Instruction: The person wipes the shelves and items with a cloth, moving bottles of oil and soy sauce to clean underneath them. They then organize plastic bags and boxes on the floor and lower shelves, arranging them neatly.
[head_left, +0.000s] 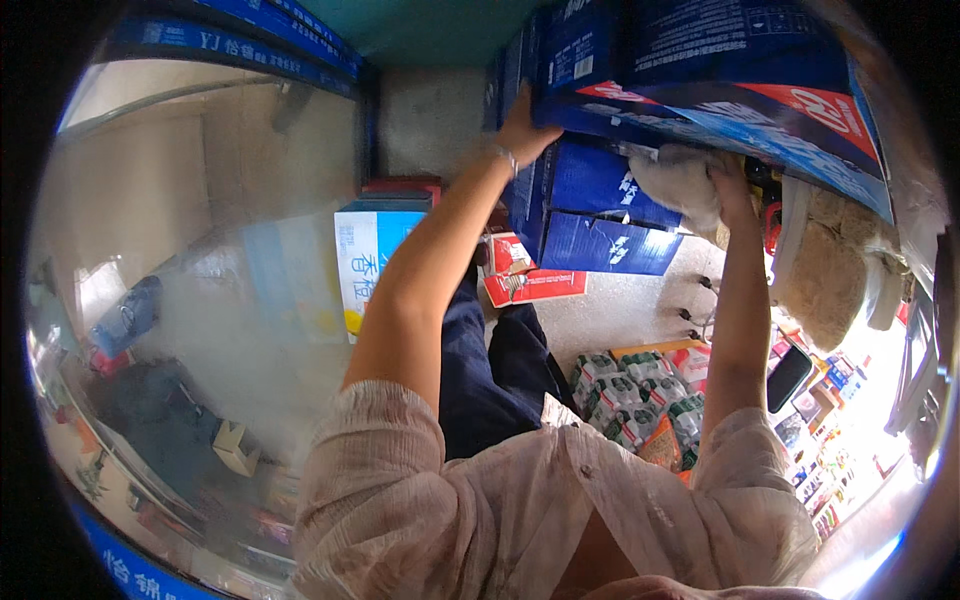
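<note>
A large dark blue carton (675, 60) with a red and light-blue printed side lies tilted at the top. My left hand (525, 135) grips its left edge, with the thumb towards the lower side. My right hand (727, 184) reaches up under the carton's lower edge, against a beige cloth-like bundle (675, 184). The fingers there are blurred and partly hidden, so whether they hold the bundle or the carton is unclear. Below the tilted carton, two more blue cartons (615, 240) are stacked. A bracelet (508, 160) circles my left wrist.
A glass door (225, 247) with a blue frame fills the left. Before it stands a white and blue carton (375, 262). Red cartons (536, 286) sit near my legs. Shrink-wrapped packs (637, 401), cables (697, 311) and a dark phone-like object (789, 379) are at right.
</note>
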